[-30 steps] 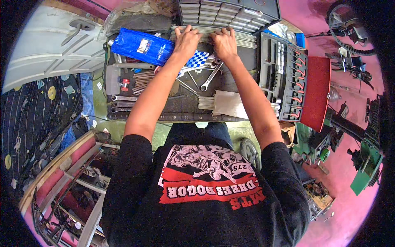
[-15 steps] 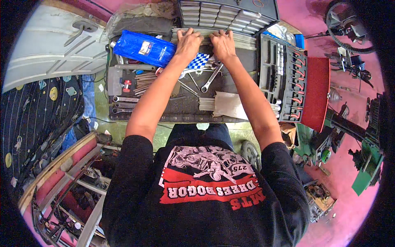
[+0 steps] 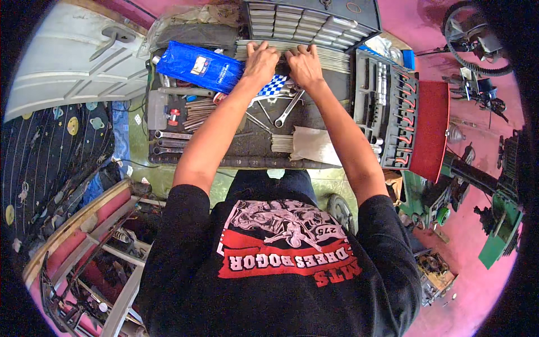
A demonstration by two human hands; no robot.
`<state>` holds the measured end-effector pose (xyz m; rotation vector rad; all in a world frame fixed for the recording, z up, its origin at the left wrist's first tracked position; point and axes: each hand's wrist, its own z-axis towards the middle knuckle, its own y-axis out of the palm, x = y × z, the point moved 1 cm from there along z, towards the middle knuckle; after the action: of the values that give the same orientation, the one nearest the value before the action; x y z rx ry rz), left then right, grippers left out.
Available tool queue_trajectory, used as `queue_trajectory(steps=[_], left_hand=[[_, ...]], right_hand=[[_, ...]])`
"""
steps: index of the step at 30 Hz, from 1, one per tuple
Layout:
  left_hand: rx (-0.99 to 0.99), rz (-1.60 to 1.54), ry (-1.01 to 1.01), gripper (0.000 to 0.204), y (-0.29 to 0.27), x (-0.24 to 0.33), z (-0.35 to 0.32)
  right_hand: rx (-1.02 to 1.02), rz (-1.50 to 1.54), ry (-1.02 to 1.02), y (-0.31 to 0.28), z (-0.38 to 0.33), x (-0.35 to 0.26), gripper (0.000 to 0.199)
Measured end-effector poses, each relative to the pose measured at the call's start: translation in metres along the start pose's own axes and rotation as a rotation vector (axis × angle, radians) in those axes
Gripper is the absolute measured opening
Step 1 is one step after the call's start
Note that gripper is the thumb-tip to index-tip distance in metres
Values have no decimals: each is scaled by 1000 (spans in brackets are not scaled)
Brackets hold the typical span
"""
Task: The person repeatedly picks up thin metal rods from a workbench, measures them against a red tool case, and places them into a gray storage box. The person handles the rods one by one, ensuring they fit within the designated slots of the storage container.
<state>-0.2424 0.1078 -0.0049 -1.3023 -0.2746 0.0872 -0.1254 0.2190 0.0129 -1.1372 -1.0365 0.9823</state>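
Hands side by side at far edge of dark tool mat [image 3: 252, 143]. Your left hand [image 3: 261, 60] and right hand [image 3: 304, 64] both lie palm-down, fingers curled over row of long metal rods [image 3: 337, 56] just before grey drawer cabinet [image 3: 309, 19]; whether they clasp rods, cannot tell. Blue packet [image 3: 196, 67] lies left of hands, checkered cloth [image 3: 274, 87] under wrists, wrench [image 3: 287, 109] nearer you, socket case [image 3: 387, 106] at right.
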Motion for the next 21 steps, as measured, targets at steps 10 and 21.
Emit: queue_trajectory(steps=[10, 21], left_hand=[[159, -99, -67, 19, 11, 0, -10], [150, -368, 16, 23, 30, -21, -6]], right_hand=[[17, -62, -30, 8, 0, -1, 16], [18, -65, -27, 3, -1, -3, 16]])
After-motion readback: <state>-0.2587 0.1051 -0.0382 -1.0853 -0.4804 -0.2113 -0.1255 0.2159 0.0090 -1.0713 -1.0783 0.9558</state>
